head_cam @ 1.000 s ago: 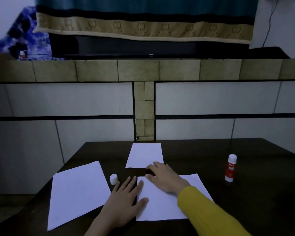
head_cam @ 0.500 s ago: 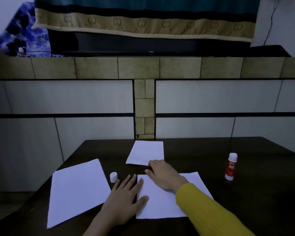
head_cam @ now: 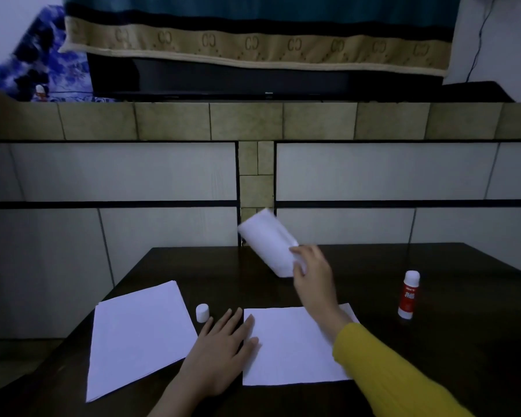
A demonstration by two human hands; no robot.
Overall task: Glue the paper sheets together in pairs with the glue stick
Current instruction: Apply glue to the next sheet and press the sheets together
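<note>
Since a second ago the far sheet [head_cam: 268, 240] has left the worktop [head_cam: 433, 341]: right hand [head_cam: 310, 272] now pinches its near edge and holds it in the air, curling and blurred with motion, above the far middle of the worktop. Left hand [head_cam: 220, 347] lies flat, fingers straight, grasping nothing; thumb and fingertips press the left edge of the near sheet [head_cam: 292, 344]. Paper stack [head_cam: 139, 335] lies to the left, well apart from the glue stick [head_cam: 408, 294], which stands upright at the right with its tip bare. Cap [head_cam: 202, 313] stands between stack and left hand. Step in hand, as I read it: bringing the lifted sheet over to pair with the near one. To do it well: keep the left hand pinning the near sheet, lower the lifted sheet square, match one edge and its corners first, then smooth outward. Whether the near sheet already carries glue cannot be told.
</note>
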